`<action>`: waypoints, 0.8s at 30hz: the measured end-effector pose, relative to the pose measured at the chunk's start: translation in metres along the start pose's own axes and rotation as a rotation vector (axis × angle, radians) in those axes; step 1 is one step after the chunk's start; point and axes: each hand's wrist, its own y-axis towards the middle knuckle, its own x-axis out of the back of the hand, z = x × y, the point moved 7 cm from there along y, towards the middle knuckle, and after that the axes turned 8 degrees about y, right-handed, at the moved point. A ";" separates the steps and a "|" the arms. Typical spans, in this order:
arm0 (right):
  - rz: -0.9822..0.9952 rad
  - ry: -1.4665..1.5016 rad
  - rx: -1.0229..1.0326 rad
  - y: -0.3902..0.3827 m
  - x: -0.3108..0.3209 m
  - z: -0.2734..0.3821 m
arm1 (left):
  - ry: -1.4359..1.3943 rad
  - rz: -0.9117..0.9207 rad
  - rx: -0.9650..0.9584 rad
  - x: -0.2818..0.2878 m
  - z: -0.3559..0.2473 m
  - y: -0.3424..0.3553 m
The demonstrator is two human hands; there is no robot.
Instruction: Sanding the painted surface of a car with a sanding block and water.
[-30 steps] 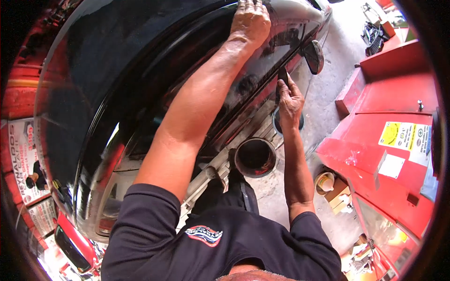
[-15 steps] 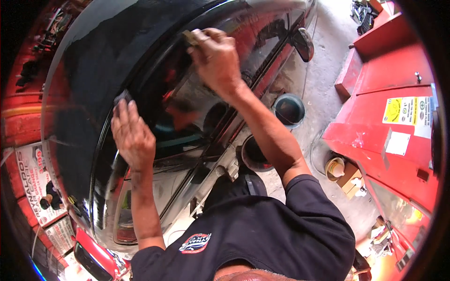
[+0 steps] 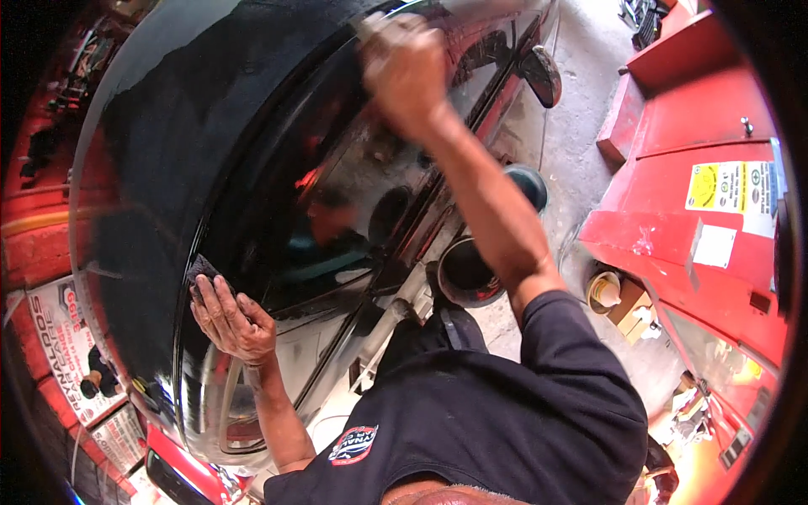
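Note:
A black car [image 3: 160,160] with a glossy, wet-looking body spreads out before me. My left hand [image 3: 234,324] lies on the edge of its roof, above the rear side glass. Under those fingertips is a bunched dark cloth [image 3: 202,268], pressed against the paint. Further along the same edge, my right hand [image 3: 408,71] is curled and smeared by motion. It grips a small tan pad [image 3: 368,29], blurred and partly covered by the fingers. The side windows [image 3: 337,210] below reflect red and dark shapes.
The car's side mirror [image 3: 540,77] juts out at the upper right. On the floor by the car stand a dark bucket [image 3: 450,290] and a blue-grey bucket [image 3: 532,187], partly behind my right forearm. A red cabinet [image 3: 699,118] lines the right side, near a cardboard box [image 3: 633,316].
My left hand has slid back along the roof edge with the cloth, toward the car's rear. My right hand has moved farther away and slightly right with the pad.

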 end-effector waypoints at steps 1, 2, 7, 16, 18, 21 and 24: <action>-0.049 0.208 0.108 -0.026 -0.002 0.045 | 0.009 0.019 0.005 -0.001 0.001 -0.003; -0.095 0.407 0.211 -0.056 0.009 0.085 | 0.005 0.027 0.005 -0.003 -0.001 -0.004; -0.232 0.192 0.485 -0.025 0.014 0.038 | 0.003 0.014 0.000 -0.002 0.002 0.000; -0.127 0.453 0.209 -0.080 0.029 0.102 | 0.008 0.040 0.013 -0.006 0.003 -0.007; -0.055 0.502 0.238 -0.071 0.028 0.085 | 0.012 0.036 0.013 -0.005 0.004 -0.008; 0.099 0.201 0.002 -0.008 -0.006 -0.017 | 0.003 0.018 0.008 -0.002 -0.001 -0.003; -0.059 0.120 -0.149 0.010 -0.008 -0.042 | -0.017 -0.009 -0.018 -0.004 -0.009 0.006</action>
